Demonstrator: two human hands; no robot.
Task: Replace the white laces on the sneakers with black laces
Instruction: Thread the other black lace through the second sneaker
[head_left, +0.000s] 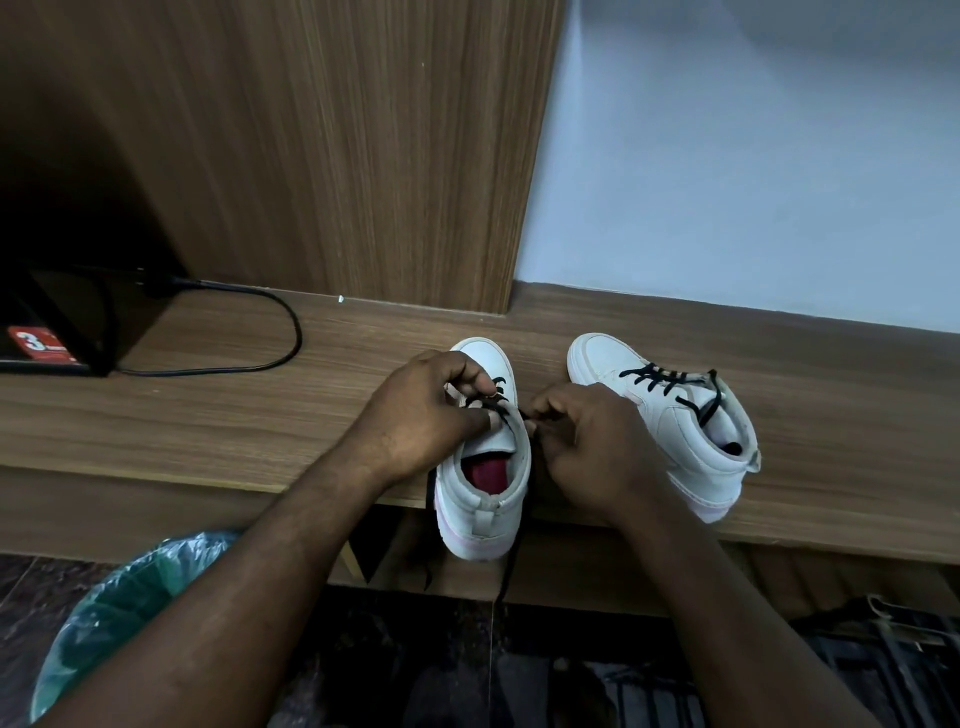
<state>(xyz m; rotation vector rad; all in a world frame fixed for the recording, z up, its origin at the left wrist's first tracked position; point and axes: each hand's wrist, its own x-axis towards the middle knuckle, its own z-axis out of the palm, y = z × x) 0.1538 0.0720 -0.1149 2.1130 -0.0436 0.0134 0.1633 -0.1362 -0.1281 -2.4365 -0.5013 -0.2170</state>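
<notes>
Two white high-top sneakers stand on a wooden shelf (208, 415). The left sneaker (485, 488) overhangs the shelf's front edge, its red insole showing. My left hand (421, 415) curls over its tongue and pinches the black lace (498, 405) near the upper eyelets. My right hand (592, 447) sits at the shoe's right side and pinches the same lace by the eyelets. Two loose lace ends (506, 571) hang below the shelf. The right sneaker (675, 415) stands apart to the right, threaded with a black lace (660, 376).
A black cable (270, 338) loops across the shelf at the left beside a dark box with a red sticker (39, 345). A wooden panel (337, 156) and a pale wall rise behind. A bin with a green plastic liner (119, 613) stands lower left on the dark floor.
</notes>
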